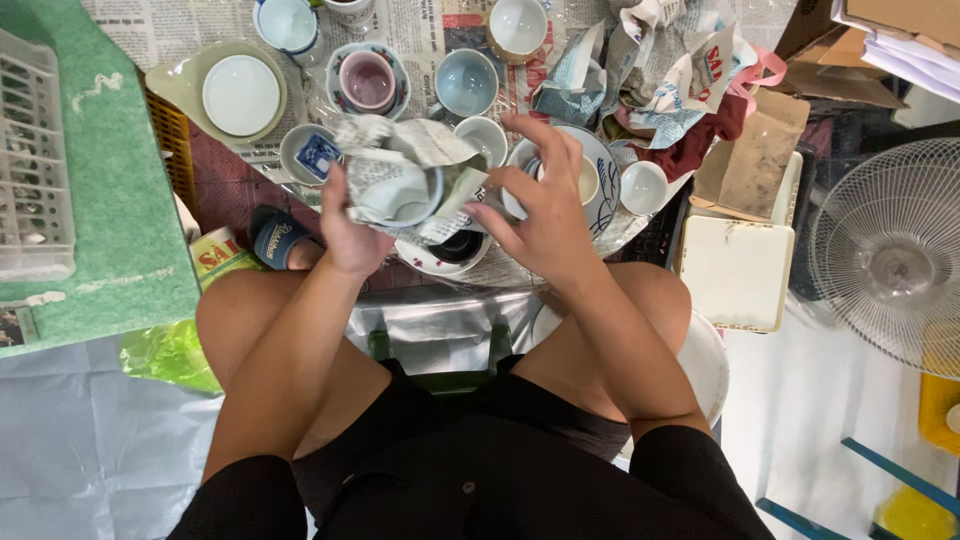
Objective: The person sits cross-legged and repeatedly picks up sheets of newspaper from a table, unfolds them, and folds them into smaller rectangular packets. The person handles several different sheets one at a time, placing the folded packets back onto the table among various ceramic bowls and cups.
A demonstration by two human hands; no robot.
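Your knees frame the work. Left hand (pixel 345 225) cups a small white ceramic cup (pixel 400 195) half-swaddled in crumpled newspaper sheet (pixel 400 150), steadying it mid-air; right hand (pixel 545 215), fingers spread, pinches the paper's edge. Bare cups and saucers sit beyond on newspaper-covered floor (pixel 420 40).

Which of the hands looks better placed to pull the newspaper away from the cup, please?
Probably the right hand: its fingers already pinch the loose newspaper edge, while the left hand cradles the cup from below.
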